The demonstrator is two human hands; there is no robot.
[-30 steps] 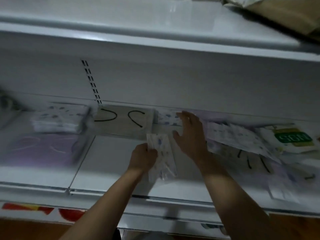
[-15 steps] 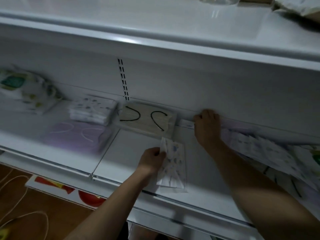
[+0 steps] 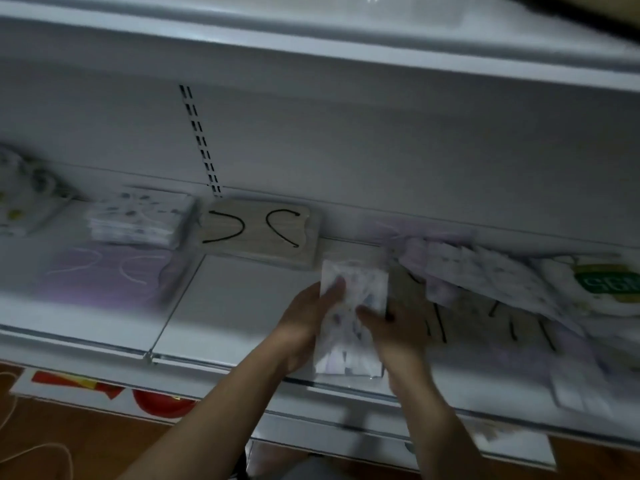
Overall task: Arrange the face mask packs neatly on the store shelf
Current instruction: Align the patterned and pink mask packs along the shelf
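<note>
**A:** Both hands are on one pack [image 3: 363,282] here. The left hand [image 3: 304,322] grips its left edge, thumb curled over the front.

**B:** And the right hand [image 3: 398,327] grips the other side, fingers bent across the printed face. The pack is pinched between the two and stands on end, its lower edge at the front lip of the shelf [image 3: 239,306].

**A:** Whether it touches the shelf or hangs just above it, I can't tell. The picture is blurred there.

**B:** Straight beyond the left hand, against the back wall, lies the beige pack [image 3: 259,233], flat, with two black loops showing.

**A:** Further out to the left of that hand is the printed stack [image 3: 138,220], squared up just beside the beige one. In front of the stack lies the purple pack [image 3: 107,271], also flat.

**B:** Another patterned pack [image 3: 20,199] sits far off to that side, tilted.

**A:** To the right of the right hand it's untidy: a heap [image 3: 485,282] of packs, overlapping and slanted, starting just beside the fingers.

**B:** A green-labelled pack [image 3: 606,285] rests at the heap's far end, well apart from either hand.

**A:** Above the hands a slotted strip [image 3: 201,140] runs up the back wall, and the upper shelf [image 3: 311,39] spans the top.

**B:** Below the wrists there's wooden floor [image 3: 69,434].
</note>
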